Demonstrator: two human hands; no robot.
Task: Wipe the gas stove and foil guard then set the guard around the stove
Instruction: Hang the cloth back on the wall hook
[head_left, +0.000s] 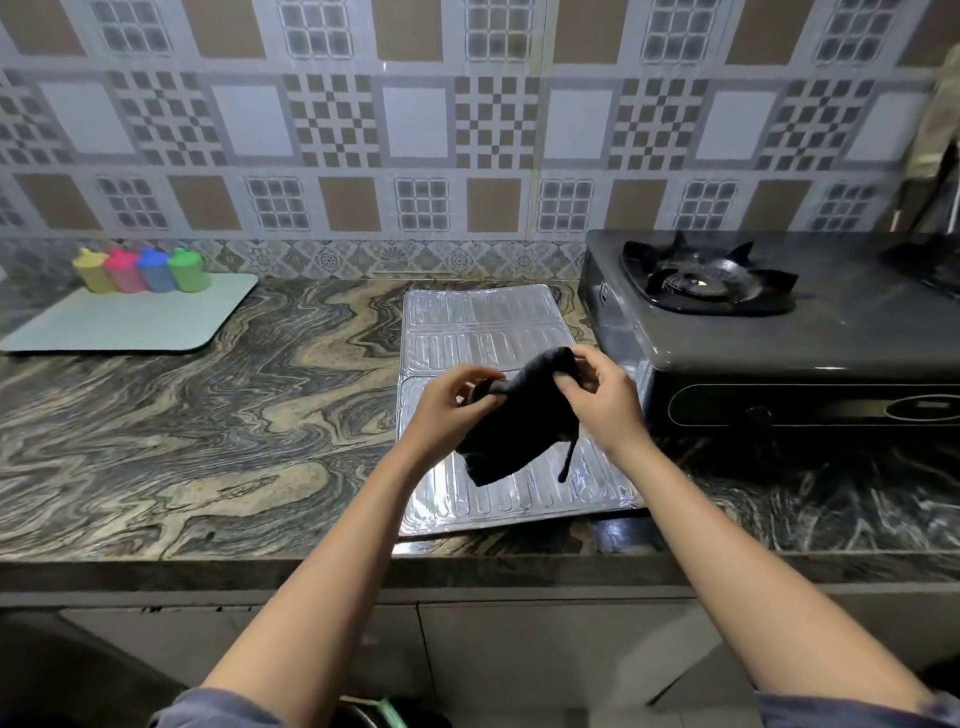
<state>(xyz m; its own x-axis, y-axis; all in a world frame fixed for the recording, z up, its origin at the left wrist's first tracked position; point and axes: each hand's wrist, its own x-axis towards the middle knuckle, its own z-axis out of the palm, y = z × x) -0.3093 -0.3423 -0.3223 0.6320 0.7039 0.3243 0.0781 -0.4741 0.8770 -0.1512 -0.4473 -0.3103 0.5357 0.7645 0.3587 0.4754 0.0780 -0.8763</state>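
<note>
Both grips on cloth (511, 415) — hanging lengthwise

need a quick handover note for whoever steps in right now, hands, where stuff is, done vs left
Left hand and right hand: both pinch the dark cloth, held up over the foil guard.
Foil guard: flat on the counter, left of the gas stove.
Done: cannot tell whether anything is wiped.
Left: the wiping, then stand the guard around the stove.
</note>
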